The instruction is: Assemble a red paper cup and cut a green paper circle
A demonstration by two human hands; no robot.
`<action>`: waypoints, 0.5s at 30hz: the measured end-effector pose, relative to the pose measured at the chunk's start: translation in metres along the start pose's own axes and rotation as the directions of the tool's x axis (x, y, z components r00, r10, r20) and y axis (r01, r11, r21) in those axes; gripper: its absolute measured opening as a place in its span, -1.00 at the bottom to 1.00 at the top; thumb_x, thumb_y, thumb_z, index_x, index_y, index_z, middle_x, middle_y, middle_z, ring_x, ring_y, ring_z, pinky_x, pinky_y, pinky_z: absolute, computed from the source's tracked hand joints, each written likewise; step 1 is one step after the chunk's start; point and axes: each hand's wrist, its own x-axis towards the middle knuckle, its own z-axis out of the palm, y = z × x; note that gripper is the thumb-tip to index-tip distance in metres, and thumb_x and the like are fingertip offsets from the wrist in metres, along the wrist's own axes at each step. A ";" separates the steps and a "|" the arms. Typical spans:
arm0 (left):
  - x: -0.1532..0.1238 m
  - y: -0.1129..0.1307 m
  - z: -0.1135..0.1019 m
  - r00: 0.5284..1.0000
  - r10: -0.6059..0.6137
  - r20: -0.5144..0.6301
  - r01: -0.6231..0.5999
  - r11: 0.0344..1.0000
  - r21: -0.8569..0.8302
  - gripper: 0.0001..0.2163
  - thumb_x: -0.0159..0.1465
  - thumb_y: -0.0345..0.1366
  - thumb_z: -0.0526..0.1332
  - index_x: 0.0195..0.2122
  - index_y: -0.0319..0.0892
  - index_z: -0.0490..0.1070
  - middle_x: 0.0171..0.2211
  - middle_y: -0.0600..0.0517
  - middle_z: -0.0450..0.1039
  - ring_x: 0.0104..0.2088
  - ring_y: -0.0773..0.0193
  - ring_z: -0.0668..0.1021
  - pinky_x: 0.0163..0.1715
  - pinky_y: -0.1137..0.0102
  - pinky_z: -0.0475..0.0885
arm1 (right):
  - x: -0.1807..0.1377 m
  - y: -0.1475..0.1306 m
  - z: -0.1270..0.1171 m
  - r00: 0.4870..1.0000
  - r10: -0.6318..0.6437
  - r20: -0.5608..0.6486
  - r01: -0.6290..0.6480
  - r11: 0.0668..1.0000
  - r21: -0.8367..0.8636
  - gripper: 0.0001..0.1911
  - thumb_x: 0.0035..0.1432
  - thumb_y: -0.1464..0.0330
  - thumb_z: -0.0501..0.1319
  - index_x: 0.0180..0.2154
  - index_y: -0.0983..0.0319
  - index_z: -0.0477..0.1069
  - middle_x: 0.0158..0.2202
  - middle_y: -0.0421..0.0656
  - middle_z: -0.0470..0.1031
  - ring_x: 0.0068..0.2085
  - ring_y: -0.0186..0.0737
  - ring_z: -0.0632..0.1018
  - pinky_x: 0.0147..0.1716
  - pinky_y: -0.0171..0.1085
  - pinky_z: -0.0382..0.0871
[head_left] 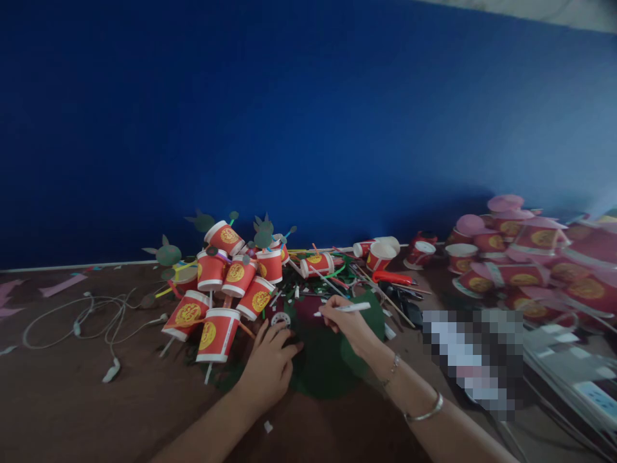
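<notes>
The white pen (355, 307), pinched in the right hand (341, 319), lies nearly level over the dark green sheet (322, 370) mid-table; tilting it steeper should give better control (whether its tip touches, I can't tell). The left hand (267, 363) is spread loosely, fingertips at a small pale disc (280, 319); light, flat pressure would probably steady it. Beyond, scraps (301, 289) clutter the way to the table's (58, 399) back edge, and stacked red cups (219, 334) crowd the left elbow-room, so best keep movements small.
</notes>
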 end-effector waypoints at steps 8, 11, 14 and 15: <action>0.002 -0.003 0.000 0.996 -0.007 -0.088 0.005 1.000 -0.026 -0.63 0.15 -0.52 0.05 -0.08 -0.09 0.45 -0.14 0.00 0.46 0.04 0.12 0.36 0.17 0.03 0.09 | 0.009 0.024 0.028 0.997 -0.074 -0.007 0.074 0.996 -0.047 -0.67 -0.01 0.17 0.13 -0.64 0.19 0.12 -0.79 -0.32 0.22 -0.71 -0.44 0.20 -0.70 -0.42 0.02; 0.003 -0.007 0.002 0.986 -0.094 -0.141 0.095 0.996 -0.003 -0.64 0.14 -0.54 0.04 -0.09 -0.15 0.45 -0.07 -0.02 0.45 0.06 0.10 0.34 0.16 0.01 0.12 | 0.006 0.024 0.025 0.997 -0.073 0.041 0.074 0.996 -0.043 -0.65 -0.03 0.18 0.13 -0.67 0.19 0.10 -0.81 -0.35 0.14 -0.74 -0.45 0.21 -0.72 -0.43 0.04; 0.003 -0.009 0.001 0.987 -0.098 -0.125 0.102 0.995 0.023 -0.60 0.11 -0.56 0.04 -0.07 -0.15 0.44 0.00 -0.02 0.41 0.10 0.07 0.31 0.15 0.00 0.13 | 0.003 0.022 0.022 0.999 -0.016 0.052 0.018 0.999 -0.036 -0.65 -0.05 0.18 0.13 -0.70 0.20 0.11 -0.78 -0.37 0.10 -0.78 -0.47 0.17 -0.78 -0.43 -0.04; 0.003 -0.009 0.001 0.989 -0.094 -0.118 0.098 0.995 0.030 -0.60 0.11 -0.56 0.04 -0.07 -0.15 0.44 0.03 -0.02 0.39 0.11 0.07 0.29 0.15 0.00 0.13 | 0.003 0.021 0.021 0.999 -0.002 0.053 0.004 0.999 -0.035 -0.65 -0.06 0.19 0.13 -0.71 0.20 0.11 -0.78 -0.36 0.10 -0.78 -0.48 0.16 -0.80 -0.43 -0.07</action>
